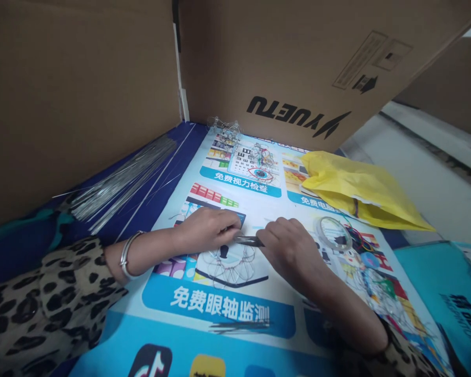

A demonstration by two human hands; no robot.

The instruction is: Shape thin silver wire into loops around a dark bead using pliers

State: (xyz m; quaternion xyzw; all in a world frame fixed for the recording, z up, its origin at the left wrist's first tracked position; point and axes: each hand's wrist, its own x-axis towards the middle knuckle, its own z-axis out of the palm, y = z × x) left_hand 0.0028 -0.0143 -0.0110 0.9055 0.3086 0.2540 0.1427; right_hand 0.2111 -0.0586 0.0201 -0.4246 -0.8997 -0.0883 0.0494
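Note:
My right hand [288, 247] is closed around a pair of pliers [249, 241], whose dark metal jaws point left toward my other hand. My left hand [206, 229] pinches a thin wire piece [235, 266] bent into several petal-like loops, which hangs just below the fingers. The plier tips meet the wire at the left fingertips, though the exact contact is too small to make out. Below my hands lies a small bunch of short dark wires [241, 326] on the printed sheet [188, 335].
A bundle of straight silvery wires [125, 180] lies at the left. Looped wire pieces [264, 156] rest at the back. To the right are a yellow bag [357, 183], a tape roll [334, 233] and coloured wires [380, 283]. Cardboard walls [259, 47] stand behind and left.

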